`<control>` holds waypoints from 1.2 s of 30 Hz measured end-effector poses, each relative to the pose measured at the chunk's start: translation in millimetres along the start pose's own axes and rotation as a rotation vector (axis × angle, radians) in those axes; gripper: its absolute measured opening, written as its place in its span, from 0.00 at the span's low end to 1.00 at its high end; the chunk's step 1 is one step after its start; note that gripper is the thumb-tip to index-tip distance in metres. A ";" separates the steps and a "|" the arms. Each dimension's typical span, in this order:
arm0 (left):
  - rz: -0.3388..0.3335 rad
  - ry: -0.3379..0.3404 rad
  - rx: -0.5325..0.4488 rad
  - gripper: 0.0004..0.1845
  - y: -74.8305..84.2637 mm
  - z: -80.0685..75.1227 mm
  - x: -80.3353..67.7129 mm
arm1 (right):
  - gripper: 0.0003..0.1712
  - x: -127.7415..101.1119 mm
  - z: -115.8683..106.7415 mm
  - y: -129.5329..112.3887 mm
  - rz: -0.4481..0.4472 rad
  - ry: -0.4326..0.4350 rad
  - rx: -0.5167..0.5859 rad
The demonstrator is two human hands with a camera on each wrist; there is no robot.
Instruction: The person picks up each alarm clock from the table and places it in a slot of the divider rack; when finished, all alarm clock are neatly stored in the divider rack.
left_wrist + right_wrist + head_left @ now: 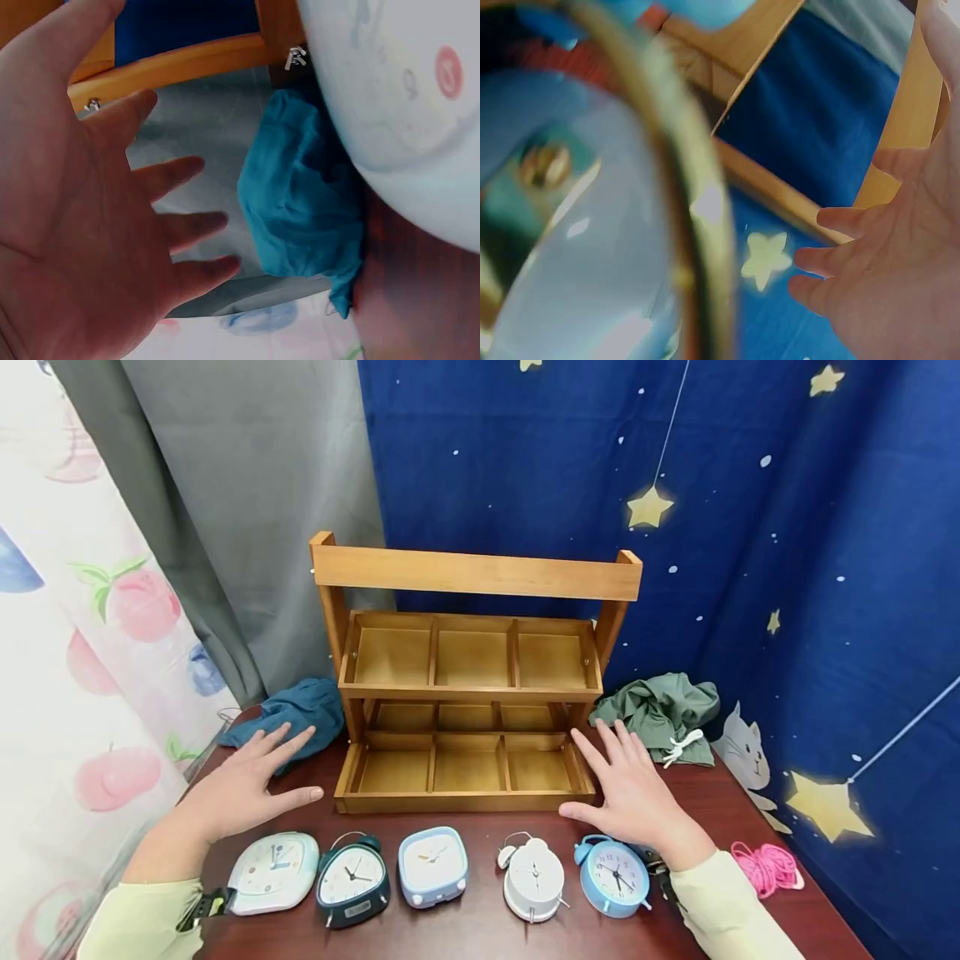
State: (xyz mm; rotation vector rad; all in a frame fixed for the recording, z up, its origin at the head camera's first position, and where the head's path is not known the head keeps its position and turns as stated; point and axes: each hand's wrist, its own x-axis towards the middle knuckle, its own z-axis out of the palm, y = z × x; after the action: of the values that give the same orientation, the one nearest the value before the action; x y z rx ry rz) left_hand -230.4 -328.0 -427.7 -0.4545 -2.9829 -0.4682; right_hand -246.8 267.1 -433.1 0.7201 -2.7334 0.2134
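Two hands, both empty, fingers spread wide and straight, palms down above the table (465, 935). Left hand (247, 785): fingertips over the edge of a teal cloth (296, 710), thumb pointing toward the wooden organiser (465, 768); whether the palm touches the table cannot be told. Right hand (633, 789): fingertips just beside the organiser's right front corner, near a crumpled green cloth (660, 710).

Five alarm clocks in a row along the table's near edge, between the forearms:
- pale mint square clock (272, 871), just beside the left wrist;
- dark teal twin-bell clock (352, 878);
- light blue square clock (432, 864);
- white twin-bell clock (532, 877);
- blue twin-bell clock (611, 875), just beside the right wrist.

Organiser: stepped tiers of three compartments each, handle bar across the top, standing directly behind the clock row. Pink cord bundle (767, 867) on the table, right of the right sleeve. Both sleeves pale yellow-green; forearms angle inward from the lower corners.
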 end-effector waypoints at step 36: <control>-0.022 -0.084 -0.242 0.46 -23.8 14.3 2.9 | 0.68 61.2 -6.9 -74.4 -0.271 -0.199 0.074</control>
State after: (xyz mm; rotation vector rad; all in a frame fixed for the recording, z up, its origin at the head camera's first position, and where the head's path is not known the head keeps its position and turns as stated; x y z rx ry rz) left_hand -241.0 -344.4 -447.7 -0.4717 -3.0257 -0.8382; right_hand -258.4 176.6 -401.6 1.1790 -2.7818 0.1910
